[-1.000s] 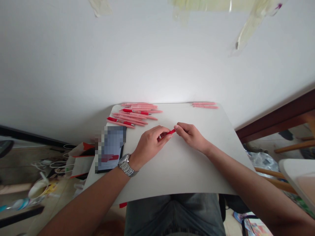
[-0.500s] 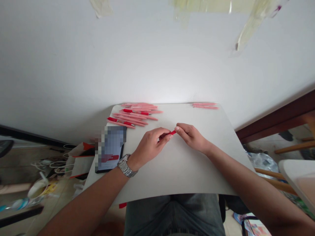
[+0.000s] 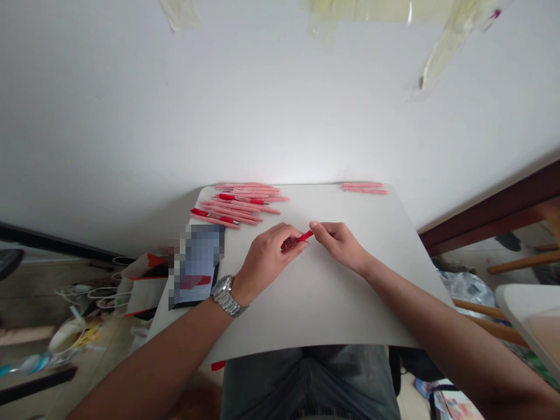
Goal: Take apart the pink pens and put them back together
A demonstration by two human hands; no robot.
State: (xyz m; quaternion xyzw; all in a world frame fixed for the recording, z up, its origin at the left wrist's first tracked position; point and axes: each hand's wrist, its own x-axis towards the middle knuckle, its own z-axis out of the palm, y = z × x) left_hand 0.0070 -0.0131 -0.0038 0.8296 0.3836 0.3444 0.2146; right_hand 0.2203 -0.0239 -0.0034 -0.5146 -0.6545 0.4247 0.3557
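Observation:
A red pen [image 3: 305, 236] is held between my two hands above the middle of the white table [image 3: 315, 297]. My left hand [image 3: 271, 252], a metal watch on its wrist, pinches the pen's left part between thumb and fingers. At the other end my right hand [image 3: 340, 242] is closed, thumb up against the pen's tip. Much of the pen is hidden by the fingers. Beyond my left hand lies a pile of pink pens [image 3: 238, 207], with two red pens [image 3: 242, 199] among them.
Two pink pens [image 3: 365, 191] lie at the table's far right edge, by the wall. A tablet [image 3: 196, 268], partly pixelated, rests along the left edge. On the floor to the left are cables and a bucket [image 3: 69, 337]. A second white surface [image 3: 531, 315] stands at right.
My left hand has turned slightly and its fingers have opened a little around the pen, showing more red. My right thumb has shifted up at the pen's end. The pens on the table stay put.

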